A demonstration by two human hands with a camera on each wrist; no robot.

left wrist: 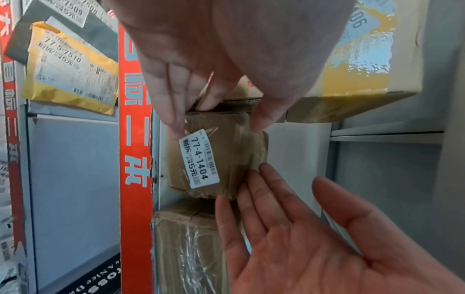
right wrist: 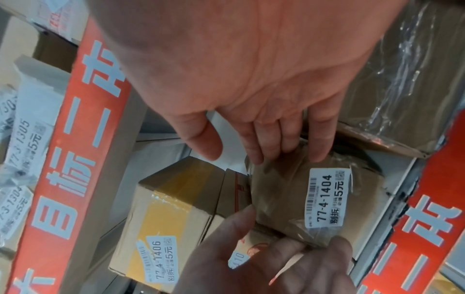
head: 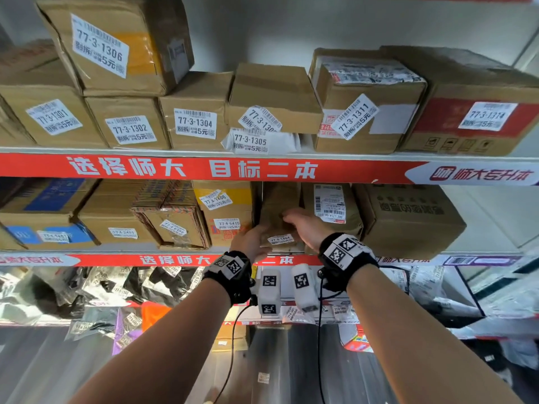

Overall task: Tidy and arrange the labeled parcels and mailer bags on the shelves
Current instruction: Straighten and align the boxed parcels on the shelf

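A small brown taped parcel labelled 77-4-1404 stands on the middle shelf, in a narrow gap between other boxes. My left hand holds its lower left end, thumb on one side and fingers on the other. My right hand is flat and open. Its straight fingertips touch the parcel's right side, and the thumb stays clear.
Box 77-4-1406 stands just left of the parcel, a tape-wrapped box just right, then a large carton. The top shelf holds several 77-3 boxes. Mailer bags crowd the shelf below.
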